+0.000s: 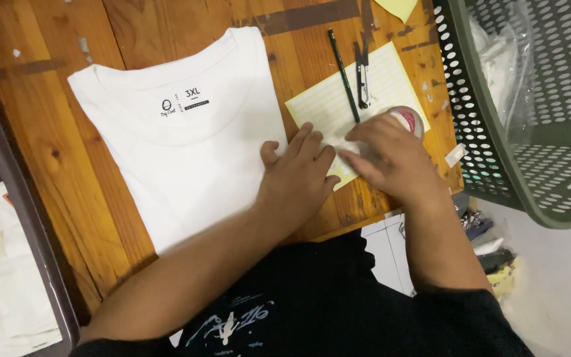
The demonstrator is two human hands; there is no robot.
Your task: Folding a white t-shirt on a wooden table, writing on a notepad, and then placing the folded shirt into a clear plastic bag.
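A folded white T-shirt (186, 139) lies flat on the wooden table (47, 152). My left hand (297, 173) rests palm down on its right edge, fingers spread toward a yellow lined sheet (371, 92). My right hand (391, 158) is over that sheet, fingers pinching a small pale piece against the left fingertips. A roll of tape (408, 119) sits just behind the right hand, partly hidden by it.
A dark pencil (342, 69) and small black snips (363, 76) lie on the lined sheet. A green perforated basket (530, 112) with clear plastic bags stands at the right. White cloth (1, 277) is piled at lower left. A yellow note (399, 8) lies at the table's far edge.
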